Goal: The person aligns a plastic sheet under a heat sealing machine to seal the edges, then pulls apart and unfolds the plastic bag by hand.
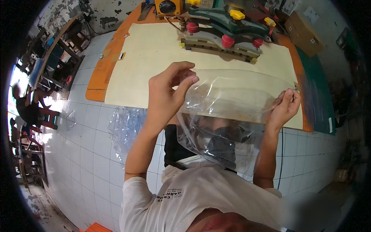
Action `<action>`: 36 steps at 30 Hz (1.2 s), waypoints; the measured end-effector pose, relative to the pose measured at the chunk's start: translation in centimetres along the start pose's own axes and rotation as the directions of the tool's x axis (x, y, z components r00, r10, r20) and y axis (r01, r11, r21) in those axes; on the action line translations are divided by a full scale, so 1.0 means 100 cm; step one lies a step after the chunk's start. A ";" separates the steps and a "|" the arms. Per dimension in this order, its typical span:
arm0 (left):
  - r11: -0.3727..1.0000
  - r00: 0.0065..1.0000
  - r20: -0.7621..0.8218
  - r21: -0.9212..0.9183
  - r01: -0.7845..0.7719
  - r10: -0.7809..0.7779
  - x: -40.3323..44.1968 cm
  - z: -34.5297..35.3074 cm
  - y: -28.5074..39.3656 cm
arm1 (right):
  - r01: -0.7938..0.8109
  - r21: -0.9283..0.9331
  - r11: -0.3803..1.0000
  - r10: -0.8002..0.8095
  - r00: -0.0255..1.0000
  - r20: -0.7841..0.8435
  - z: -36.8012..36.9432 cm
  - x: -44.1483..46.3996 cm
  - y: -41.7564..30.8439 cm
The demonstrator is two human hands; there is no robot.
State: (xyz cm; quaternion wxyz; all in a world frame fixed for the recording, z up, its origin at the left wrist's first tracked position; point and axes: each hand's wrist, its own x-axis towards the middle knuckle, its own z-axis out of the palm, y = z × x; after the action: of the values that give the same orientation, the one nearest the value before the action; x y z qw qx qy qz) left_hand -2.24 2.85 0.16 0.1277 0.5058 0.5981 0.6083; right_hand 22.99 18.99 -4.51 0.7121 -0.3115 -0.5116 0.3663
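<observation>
A clear plastic sheet or bag (228, 92) stretches between my two hands above the table's near edge and hangs down in front of my lap. My left hand (174, 83) is at its left end, thumb and fingertips curved toward each other with a gap between them; the film passes behind the fingers. At the right end, my right hand (286, 104) pinches the film between bent fingers. Beyond the film stands a green and grey clamping machine (228, 27) with red and yellow knobs, touched by neither hand.
Cream sheeting (143, 58) covers the orange table (96, 83). More clear plastic (127, 127) hangs at the near left edge. A yellow box with a dial (168, 7) and a cardboard box (303, 34) stand at the back. Another person (27, 108) sits at far left.
</observation>
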 end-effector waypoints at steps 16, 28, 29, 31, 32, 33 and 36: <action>0.993 0.990 0.085 0.048 0.108 -0.112 -0.001 -0.008 0.003 | 0.031 -0.009 0.999 -0.031 0.999 0.017 -0.009 0.005 -0.012; 0.957 0.973 0.067 0.179 -0.228 0.219 0.006 -0.008 0.001 | -0.044 0.044 0.998 0.043 0.999 0.010 -0.003 0.003 -0.021; 0.957 0.973 0.067 0.179 -0.229 0.220 0.006 -0.008 0.002 | -0.046 0.044 0.998 0.046 0.999 -0.002 -0.003 0.002 -0.022; 0.967 0.983 0.079 0.182 -0.177 0.165 0.006 -0.009 0.004 | -0.047 0.046 0.998 0.048 0.999 -0.014 -0.004 0.002 -0.021; 0.967 0.983 0.079 0.183 -0.178 0.166 0.006 -0.009 0.003 | -0.029 0.050 0.998 0.030 0.999 -0.021 -0.006 0.003 -0.020; 0.981 0.990 0.071 0.144 -0.132 0.123 0.006 -0.009 0.002 | -0.012 0.054 0.998 0.013 1.000 -0.027 -0.006 0.004 -0.019; 0.991 0.995 0.078 0.112 -0.067 0.059 0.006 -0.011 0.005 | -0.012 0.061 0.998 0.015 0.998 -0.053 -0.004 0.005 -0.022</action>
State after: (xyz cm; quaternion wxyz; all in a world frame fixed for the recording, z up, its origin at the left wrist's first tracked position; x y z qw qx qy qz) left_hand -3.12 2.50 1.14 0.1016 0.5534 0.6104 0.5575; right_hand 23.94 18.17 -2.57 0.7322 -0.3027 -0.4789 0.3781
